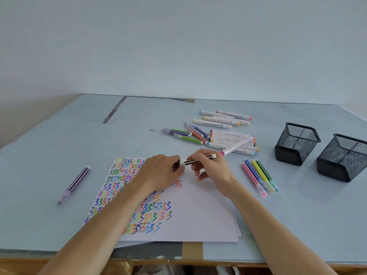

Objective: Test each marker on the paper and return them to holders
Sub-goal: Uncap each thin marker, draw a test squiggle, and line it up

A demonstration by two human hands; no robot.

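Head view: above the top edge of the paper, the right hand pinches a brown striped marker held level. The left hand grips its cap end. 2 black mesh holders stand right of the paper.

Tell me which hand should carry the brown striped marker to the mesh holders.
Right, probably. The right hand already grips the brown striped marker, and both mesh holders stand on that side; the left hand pinches only its tip end.
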